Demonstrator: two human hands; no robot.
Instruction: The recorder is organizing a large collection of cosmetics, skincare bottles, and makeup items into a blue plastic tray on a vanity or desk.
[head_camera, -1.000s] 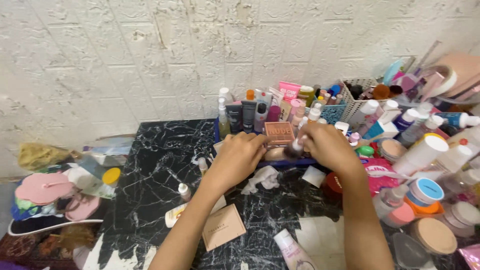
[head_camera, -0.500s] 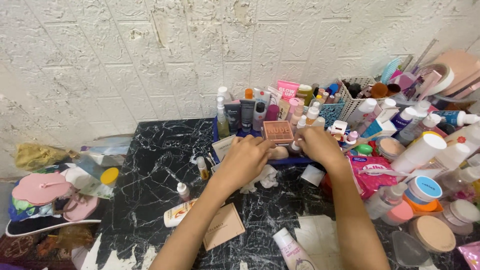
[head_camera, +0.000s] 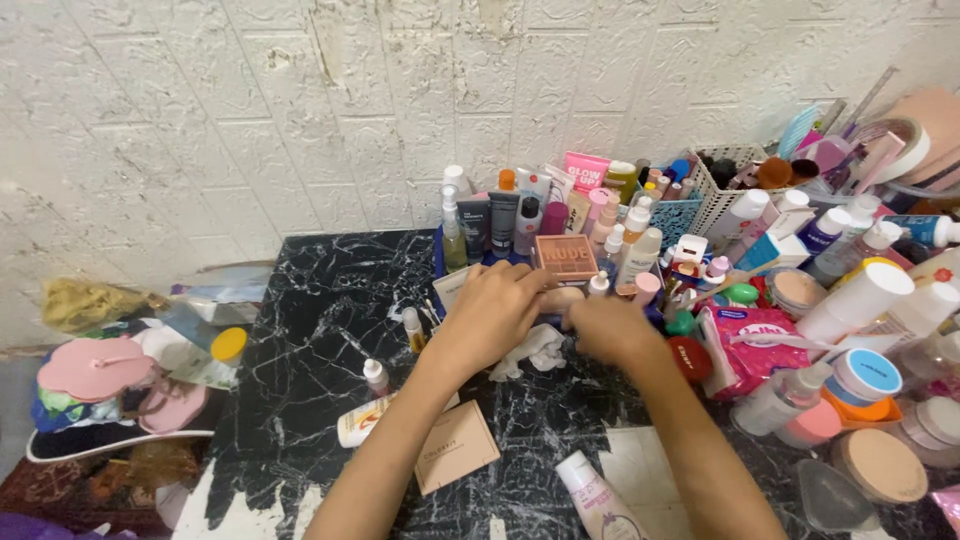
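Nearest to the camera, a white tube with a pink print (head_camera: 597, 497) and a flat beige cardboard box (head_camera: 455, 448) lie on the black marble-pattern worktop (head_camera: 310, 330), which looks smooth and glossy with white veins. A little farther, a small white bottle (head_camera: 375, 376) stands upright, apart from the hands.

In the middle, both hands meet over a crumpled white tissue (head_camera: 538, 350). The left hand (head_camera: 492, 312) is curled, its fingers bent down at the front edge of a blue tray (head_camera: 440, 262); whether this grip really holds something cannot be told. The right hand (head_camera: 608, 327) is closed loosely with its back to the camera, and its grip is hidden too. Just between the fingertips lies a smooth, rounded beige sponge (head_camera: 560, 297), touching or almost touching the left fingers.

To work well here, it seems wise to move slowly and low, because many slim bottles stand close and could tip.

Behind, a square peach palette (head_camera: 566, 258) stands against tubes and bottles, and a white lattice basket (head_camera: 722, 195) is near the rough white wall (head_camera: 300, 110).
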